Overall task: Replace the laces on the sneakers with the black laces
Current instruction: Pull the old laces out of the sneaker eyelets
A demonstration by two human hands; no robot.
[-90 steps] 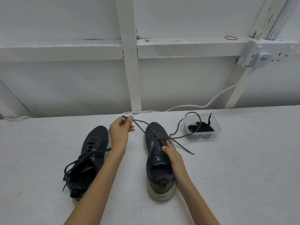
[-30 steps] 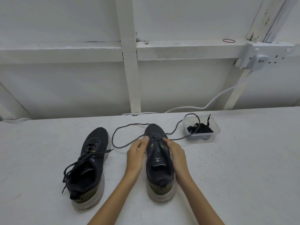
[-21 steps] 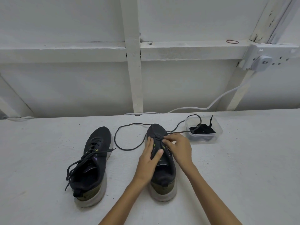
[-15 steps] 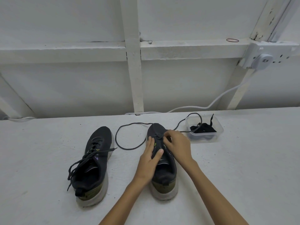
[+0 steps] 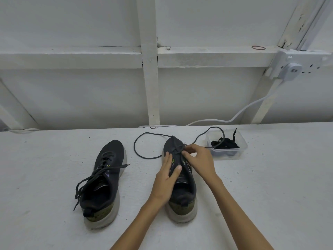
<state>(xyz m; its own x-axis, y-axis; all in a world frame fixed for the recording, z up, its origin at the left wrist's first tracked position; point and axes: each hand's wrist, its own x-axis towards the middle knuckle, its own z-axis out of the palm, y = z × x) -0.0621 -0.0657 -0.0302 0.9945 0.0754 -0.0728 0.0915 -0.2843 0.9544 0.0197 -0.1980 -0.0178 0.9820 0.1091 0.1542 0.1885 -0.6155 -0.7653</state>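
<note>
On the white bench (image 5: 54, 159) 2 dark sneakers stand with toes toward 12 o'clock. Both hands work on the sneaker (image 5: 182, 195) nearer the middle. The left hand (image 5: 166, 175) lies flat on its upper from 7 o'clock. Its fingers (image 5: 167, 156) are straight and close together along the left eyelet row, and its thumb is spread off to 3 o'clock and presses on the tongue. The right hand (image 5: 199, 160) comes in from 4 o'clock. Its fingers (image 5: 192, 148) are curled in tight, and fingertips and thumb pinch the lace (image 5: 134, 147) at the eyelets nearest the toe. From there 1 end of the lace runs out over the toe and lies in an open loop on the bench at 10 o'clock of the sneaker. The other end arcs off toward 2 o'clock and over the rim of a clear tub (image 5: 243, 147). The tub stands just beside the right hand, and the black laces (image 5: 226, 145) lie bunched in it. The second sneaker (image 5: 102, 183) sits apart at 9 o'clock, laced, with loose ends trailing over its sides. On the wall at 1 o'clock a socket (image 5: 288, 67) holds a plug, and its white cable (image 5: 252, 105) drops to the back edge of the bench.
</note>
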